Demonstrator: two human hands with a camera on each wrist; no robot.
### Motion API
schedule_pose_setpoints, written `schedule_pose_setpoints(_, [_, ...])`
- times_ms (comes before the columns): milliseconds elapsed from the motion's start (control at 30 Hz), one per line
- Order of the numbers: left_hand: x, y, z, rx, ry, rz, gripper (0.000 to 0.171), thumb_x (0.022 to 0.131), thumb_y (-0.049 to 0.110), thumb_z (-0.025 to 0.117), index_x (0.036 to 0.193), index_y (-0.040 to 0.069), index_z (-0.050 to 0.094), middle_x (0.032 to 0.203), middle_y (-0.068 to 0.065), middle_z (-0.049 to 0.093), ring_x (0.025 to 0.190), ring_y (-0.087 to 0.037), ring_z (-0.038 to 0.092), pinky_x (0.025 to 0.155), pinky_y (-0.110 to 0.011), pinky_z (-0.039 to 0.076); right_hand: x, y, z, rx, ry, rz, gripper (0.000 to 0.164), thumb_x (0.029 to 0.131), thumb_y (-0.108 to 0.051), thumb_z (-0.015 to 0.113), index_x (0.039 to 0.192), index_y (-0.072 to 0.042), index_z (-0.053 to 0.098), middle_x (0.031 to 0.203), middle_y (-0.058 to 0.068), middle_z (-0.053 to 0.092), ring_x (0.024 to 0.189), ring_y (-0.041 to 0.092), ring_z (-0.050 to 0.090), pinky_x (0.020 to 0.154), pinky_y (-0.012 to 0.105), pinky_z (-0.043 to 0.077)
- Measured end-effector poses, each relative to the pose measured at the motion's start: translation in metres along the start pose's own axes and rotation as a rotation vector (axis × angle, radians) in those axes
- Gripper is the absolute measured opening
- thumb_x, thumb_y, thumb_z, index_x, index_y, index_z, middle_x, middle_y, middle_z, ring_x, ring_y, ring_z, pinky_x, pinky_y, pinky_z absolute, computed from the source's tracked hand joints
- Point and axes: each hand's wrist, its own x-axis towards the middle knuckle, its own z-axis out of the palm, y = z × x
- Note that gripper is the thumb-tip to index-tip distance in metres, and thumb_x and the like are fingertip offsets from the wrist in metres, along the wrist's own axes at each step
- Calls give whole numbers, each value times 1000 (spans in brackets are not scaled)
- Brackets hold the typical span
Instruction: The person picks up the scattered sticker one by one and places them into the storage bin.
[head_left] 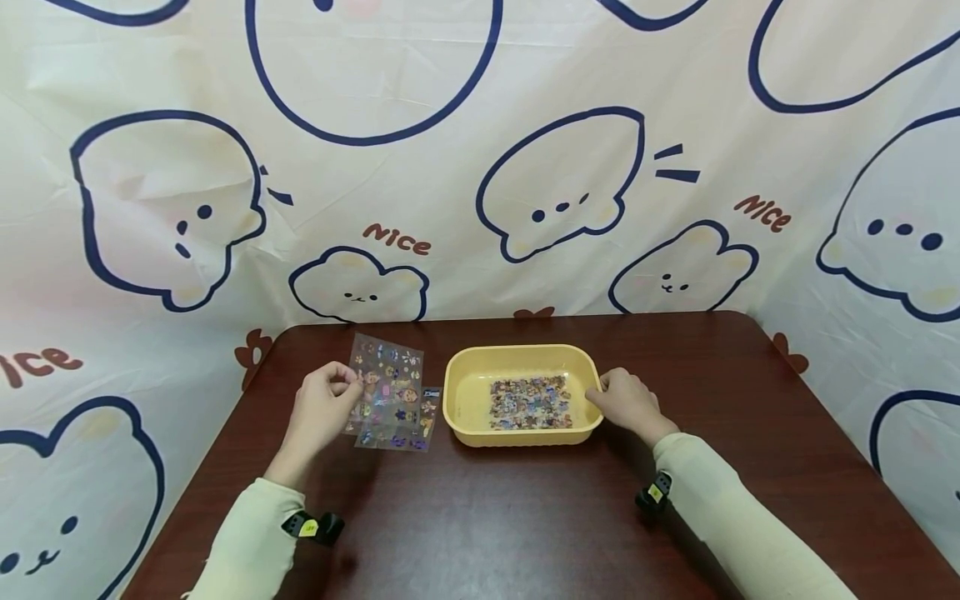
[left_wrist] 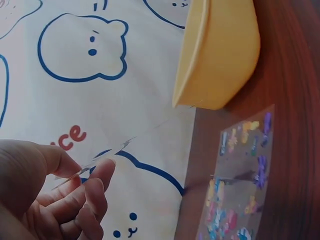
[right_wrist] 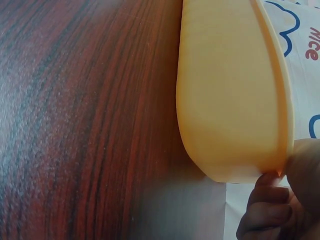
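My left hand (head_left: 317, 410) pinches a clear sticker sheet (head_left: 392, 367) by its left edge, between thumb and fingers. In the left wrist view that sheet is seen almost edge-on, a thin line. Beneath it on the table lies another clear sticker sheet (left_wrist: 235, 185) with purple, yellow and pink designs, partly covered in the head view. My right hand (head_left: 628, 403) grips the right end of a yellow plastic basin (head_left: 467, 400), thumb at the rim and fingers against the outer wall. Inside the basin lies a dense patch of small colourful stickers (head_left: 530, 403).
A dark reddish-brown wooden table (head_left: 517, 517) carries everything. A narrow printed strip (head_left: 431, 408) shows between the sheets and the basin. White cloth (head_left: 450, 183) with blue-outlined cartoon bears hangs behind the table and at both sides.
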Motion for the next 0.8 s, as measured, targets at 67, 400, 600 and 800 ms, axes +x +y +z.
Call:
schedule_pose_setpoints(67, [-1,2,0,-13,5,9,14,99,18,55,96,5,57,86,-12,79,49,-10,50,43,-28,35,0,0,0,0,1,0,26,92,-27,60,73,-10,65,64,1,62,59,15,57,55,29,39])
schedule_pose_setpoints(400, [-1,14,1,-65,-7,29,16,101,18,55,98,2,57,90,-16,79,44,-6,44,42,-28,35,0,1,0,-2,7,-3,25,92,-27,59,74,-10,66,64,1,63,59,14,57,54,29,39])
schedule_pose_setpoints(600, [0,19,8,-88,-2,48,13,99,15,57,96,3,58,87,-15,79,46,-7,51,44,-27,38,0,1,0,-5,6,-6,26,92,-27,59,72,-10,65,63,0,62,59,14,56,54,29,38])
schedule_pose_setpoints(800, [1,26,14,-100,-5,46,12,98,15,58,92,4,57,85,-14,79,46,-6,48,44,-27,37,0,1,1,-7,7,-6,25,91,-26,59,73,-10,66,64,0,63,59,14,57,54,29,39])
